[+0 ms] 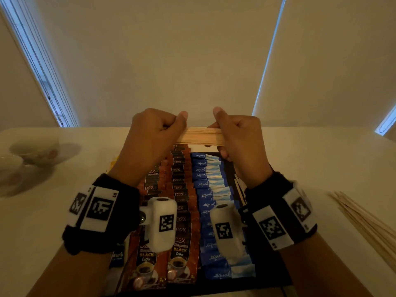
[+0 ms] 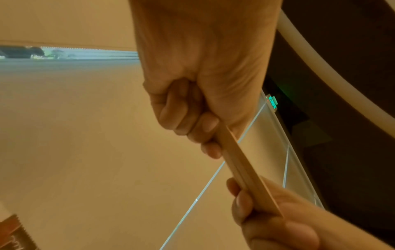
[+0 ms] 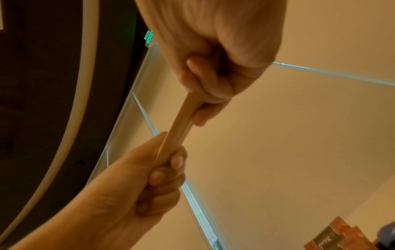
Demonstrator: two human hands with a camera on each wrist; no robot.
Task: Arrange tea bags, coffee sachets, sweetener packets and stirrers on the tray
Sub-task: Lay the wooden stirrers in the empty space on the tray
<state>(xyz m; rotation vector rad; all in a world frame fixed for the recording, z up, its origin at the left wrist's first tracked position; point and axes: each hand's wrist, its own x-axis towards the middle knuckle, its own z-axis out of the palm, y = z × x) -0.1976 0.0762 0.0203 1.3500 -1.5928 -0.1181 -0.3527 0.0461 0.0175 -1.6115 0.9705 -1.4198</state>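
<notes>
Both hands hold one bundle of wooden stirrers (image 1: 200, 136) level above the far end of the black tray (image 1: 276, 273). My left hand (image 1: 157, 133) grips the bundle's left end, my right hand (image 1: 235, 133) its right end, fingers curled round it. The wrist views show the same bundle (image 2: 243, 167) (image 3: 179, 128) running between the two fists. On the tray lie rows of brown coffee sachets (image 1: 181, 211) and blue sweetener packets (image 1: 209, 189). A few stirrers (image 1: 239, 187) lie along the tray's right side, partly hidden by my right wrist.
A loose pile of stirrers (image 1: 368, 224) lies on the white table at the right. Two white cups (image 1: 34, 153) stand at the far left. A yellow item (image 1: 114, 162) peeks out left of the tray, behind my left hand.
</notes>
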